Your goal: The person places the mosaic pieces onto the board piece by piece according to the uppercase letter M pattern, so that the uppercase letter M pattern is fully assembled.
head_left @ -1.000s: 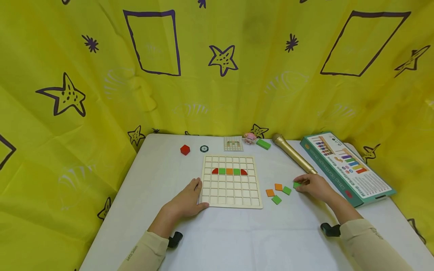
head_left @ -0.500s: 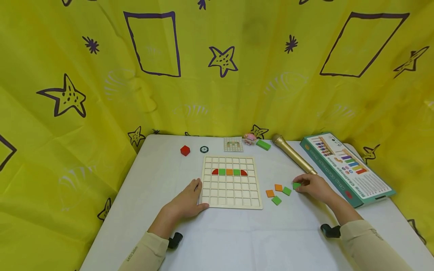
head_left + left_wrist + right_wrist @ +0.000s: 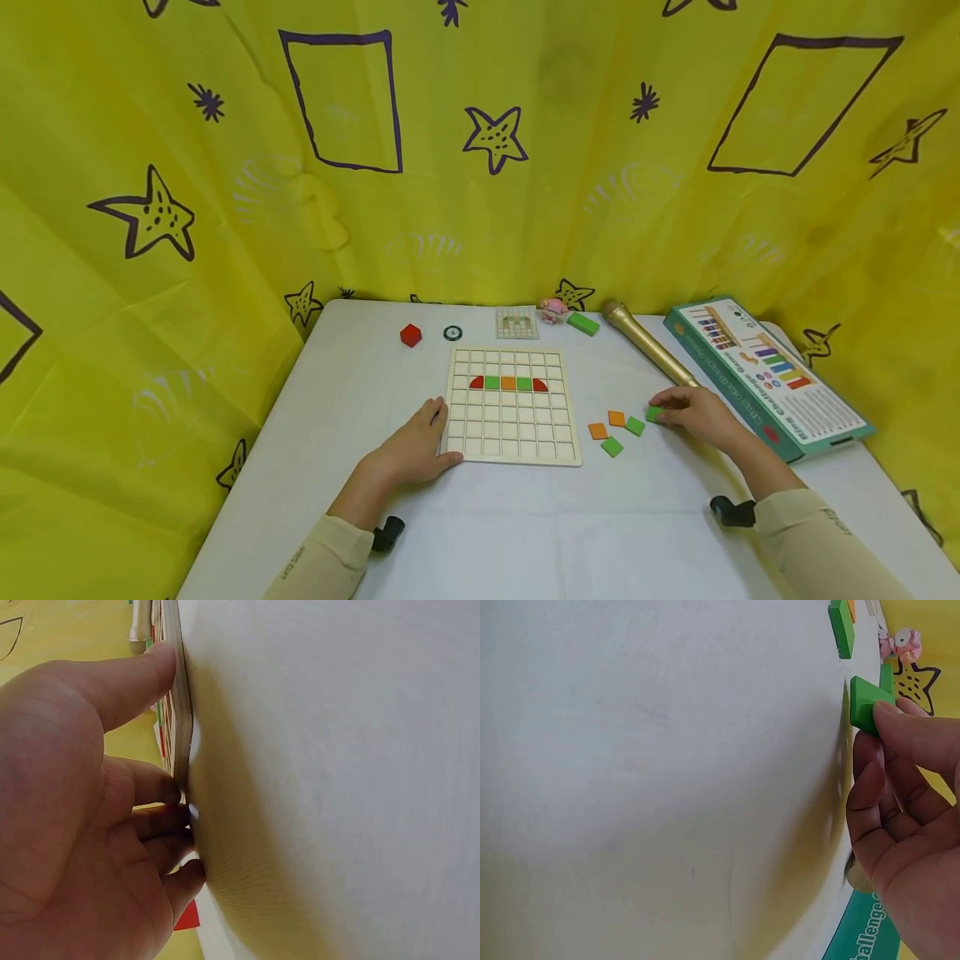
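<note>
A pale square grid board lies on the table. One row of it holds red rounded end pieces, green tiles and an orange tile in the middle. My left hand rests at the board's near left corner, thumb on the front edge and fingers along the left side. To the right, my right hand pinches a green square tile between thumb and fingers. Just left of it lie loose green tiles and orange tiles.
Behind the board are a pattern card, a pink figurine, a green block, a round token and a red block. A gold microphone and a teal game box flank my right hand.
The green tile pinched in my right hand has shifted very slightly left, toward the loose tiles. My left hand stays at the board; the head view has tilted a little.
</note>
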Motion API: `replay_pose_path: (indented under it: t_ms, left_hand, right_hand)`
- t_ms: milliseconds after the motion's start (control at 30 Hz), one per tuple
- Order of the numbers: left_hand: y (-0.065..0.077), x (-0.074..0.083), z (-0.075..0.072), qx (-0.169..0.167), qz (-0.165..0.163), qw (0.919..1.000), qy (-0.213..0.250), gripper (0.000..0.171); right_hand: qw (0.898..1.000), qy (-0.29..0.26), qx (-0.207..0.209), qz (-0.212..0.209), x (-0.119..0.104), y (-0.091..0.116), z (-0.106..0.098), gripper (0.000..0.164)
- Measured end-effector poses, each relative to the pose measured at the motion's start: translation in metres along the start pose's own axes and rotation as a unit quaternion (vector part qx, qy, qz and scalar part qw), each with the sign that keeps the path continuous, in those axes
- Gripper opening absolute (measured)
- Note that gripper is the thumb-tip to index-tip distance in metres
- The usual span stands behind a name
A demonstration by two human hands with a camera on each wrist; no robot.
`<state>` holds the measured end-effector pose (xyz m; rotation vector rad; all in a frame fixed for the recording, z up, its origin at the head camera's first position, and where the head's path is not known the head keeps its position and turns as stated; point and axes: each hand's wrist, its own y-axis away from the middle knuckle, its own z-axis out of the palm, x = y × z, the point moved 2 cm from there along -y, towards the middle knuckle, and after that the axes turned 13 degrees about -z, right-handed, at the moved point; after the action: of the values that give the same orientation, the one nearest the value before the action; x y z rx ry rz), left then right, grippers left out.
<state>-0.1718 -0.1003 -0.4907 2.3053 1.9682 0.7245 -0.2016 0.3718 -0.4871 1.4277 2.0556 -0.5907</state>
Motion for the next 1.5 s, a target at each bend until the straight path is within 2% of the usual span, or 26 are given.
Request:
replay_pose_path:
  t_ms: [300,467,633,1033,1200,1500]
  left_hand:
    - [0.0,-0.001,-0.001,0.005,0.007,1.0,-0.004,0.09]
    - [0.0,-0.001,-0.001,0.006,0.007,0.9999,-0.005,0.09]
    - [0.001,0.001,-0.002,0.005,0.005,1.0,-0.001,0.09]
    - [0.002,0.002,-0.003,0.001,-0.002,1.0,-0.004,0.091]
    - [0.001,0.001,-0.001,0.002,-0.006,1.0,-0.005,0.091]
    - [0.001,0.001,0.0,0.003,-0.007,1.0,-0.005,0.091]
  right_hand:
    - [1.0,-0.004,0.0,-0.003,-0.008,-0.009,0.0,0.024]
    - [1.0,-0.004,0.007,-0.019,-0.015,-0.018,0.004,0.022]
    - [1.0,-0.017,0.0,-0.013,-0.024,-0.027,0.01,0.021]
    - [1.0,-0.017,-0.022,-0.007,-0.044,-0.054,0.028,0.018]
    - [0.999,-0.016,-0.027,-0.017,-0.053,-0.068,0.039,0.017]
    - [0.998,-0.046,-0.035,-0.039,-0.08,-0.087,0.057,0.015]
